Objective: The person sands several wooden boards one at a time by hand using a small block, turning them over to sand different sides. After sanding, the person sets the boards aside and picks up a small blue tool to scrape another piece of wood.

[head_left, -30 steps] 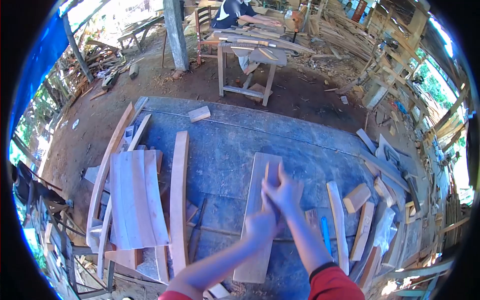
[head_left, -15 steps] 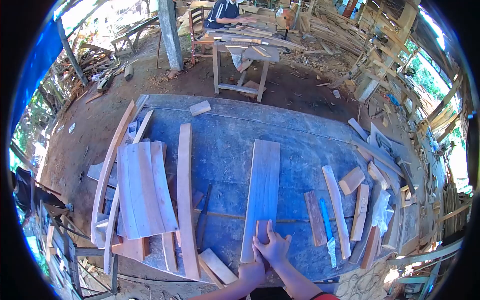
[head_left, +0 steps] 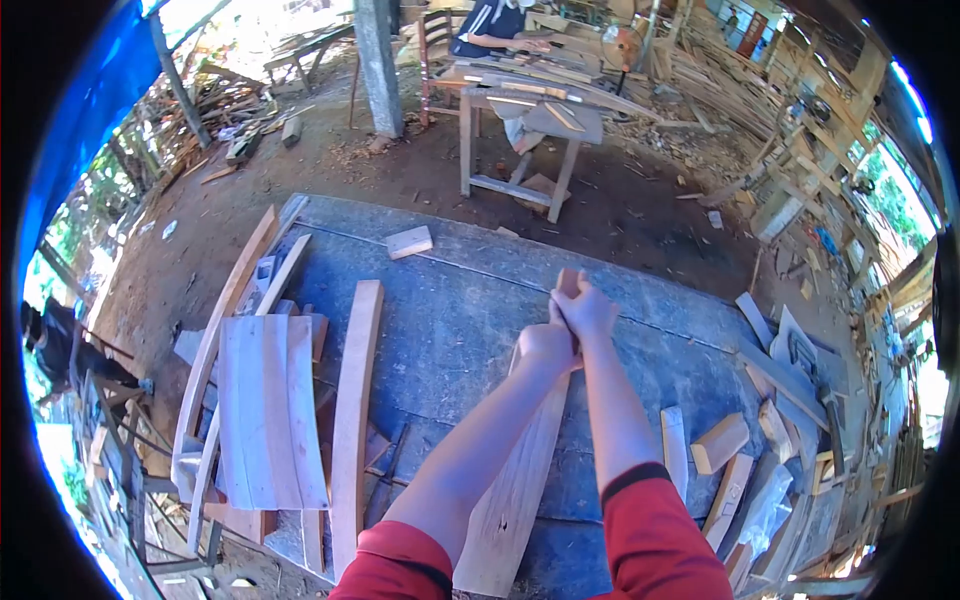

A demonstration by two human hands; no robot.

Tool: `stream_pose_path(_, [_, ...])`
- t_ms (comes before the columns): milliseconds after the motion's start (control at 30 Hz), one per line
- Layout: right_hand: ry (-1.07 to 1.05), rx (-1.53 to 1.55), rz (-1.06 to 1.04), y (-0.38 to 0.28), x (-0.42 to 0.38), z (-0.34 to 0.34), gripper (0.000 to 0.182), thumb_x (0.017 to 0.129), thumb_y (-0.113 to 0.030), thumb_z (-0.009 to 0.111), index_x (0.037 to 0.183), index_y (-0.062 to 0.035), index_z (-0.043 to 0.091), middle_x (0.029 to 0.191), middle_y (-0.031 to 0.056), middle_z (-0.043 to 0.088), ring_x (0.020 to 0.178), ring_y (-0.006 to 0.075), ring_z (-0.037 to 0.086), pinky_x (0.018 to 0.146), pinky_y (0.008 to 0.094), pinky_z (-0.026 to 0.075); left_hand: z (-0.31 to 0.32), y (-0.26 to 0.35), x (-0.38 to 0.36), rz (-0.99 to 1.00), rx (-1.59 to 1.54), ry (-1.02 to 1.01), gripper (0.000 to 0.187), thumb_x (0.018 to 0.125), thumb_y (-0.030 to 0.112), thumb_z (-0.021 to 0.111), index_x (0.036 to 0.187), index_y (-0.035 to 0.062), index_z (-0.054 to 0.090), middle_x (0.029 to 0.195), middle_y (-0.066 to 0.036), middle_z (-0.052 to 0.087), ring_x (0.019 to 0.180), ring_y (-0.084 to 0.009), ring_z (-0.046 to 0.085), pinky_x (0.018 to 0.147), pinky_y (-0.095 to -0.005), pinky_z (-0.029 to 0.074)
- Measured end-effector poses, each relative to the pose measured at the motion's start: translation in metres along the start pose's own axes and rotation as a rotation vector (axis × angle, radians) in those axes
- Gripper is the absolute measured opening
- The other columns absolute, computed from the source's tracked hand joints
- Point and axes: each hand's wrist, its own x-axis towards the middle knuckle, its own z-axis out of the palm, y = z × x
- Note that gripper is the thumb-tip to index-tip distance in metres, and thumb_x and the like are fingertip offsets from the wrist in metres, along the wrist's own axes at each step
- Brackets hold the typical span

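Note:
A long flat board [head_left: 517, 490] lies lengthwise on the blue-grey table [head_left: 450, 330], partly under my forearms. At its far end, both my hands are closed round a small brown wooden block [head_left: 568, 281], whose top end shows above the fingers. My left hand [head_left: 547, 347] grips its near, left side. My right hand [head_left: 588, 308] wraps the block a little farther forward and to the right, touching the left one. Most of the block is hidden by the fingers.
A slatted curved panel [head_left: 268, 410] and a long strip [head_left: 357, 400] lie left. Offcuts [head_left: 720, 443] and a plastic bag [head_left: 767, 510] lie right. A small block [head_left: 409, 242] sits near the far edge. Beyond, a person [head_left: 490, 28] is at another bench [head_left: 540, 105].
Both hands have slid forward with the block, from the board's near end to its far end. My arms are now stretched out, and the camera view has shifted.

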Motion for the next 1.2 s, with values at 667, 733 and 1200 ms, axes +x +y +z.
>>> stream_pose_path(667, [0.077, -0.039, -0.168, 0.035, -0.468, -0.004, 0.081, 0.066, -0.048, 0.065, 0.128, -0.0015, 0.041, 0.065, 0.009, 0.062, 0.054, 0.0252, 0.058, 0.071, 0.0468, 0.034, 0.158, 0.004, -0.46, 0.104, -0.01, 0.027, 0.073, 0.074, 0.021, 0.052, 0.131, -0.0137, 0.022, 0.043, 0.002, 0.05, 0.032, -0.0104, 0.048, 0.028, -0.0291, 0.037])
stream_pose_path(733, [0.042, -0.011, -0.121, 0.04, -0.45, -0.006, 0.08, 0.067, -0.049, 0.064, 0.127, -0.0021, 0.043, 0.065, 0.0086, 0.062, 0.055, 0.0253, 0.059, 0.07, 0.047, 0.034, 0.152, 0.008, -0.44, 0.112, 0.06, -0.077, 0.079, 0.076, 0.029, 0.056, 0.132, -0.014, 0.019, 0.047, 0.0, 0.053, 0.034, -0.0113, 0.051, 0.03, -0.0287, 0.039])
stream_pose_path(1200, [-0.039, 0.012, -0.062, -0.007, -0.066, 0.013, 0.078, 0.071, -0.056, 0.055, 0.135, -0.0152, 0.036, 0.086, 0.0177, 0.065, 0.084, 0.0306, 0.064, 0.094, 0.0514, 0.029, 0.048, -0.016, -0.072, -0.066, -0.035, 0.137, 0.106, 0.069, 0.049, 0.061, 0.136, -0.0103, 0.002, 0.064, -0.008, 0.063, 0.052, -0.0203, 0.063, 0.047, -0.032, 0.049])
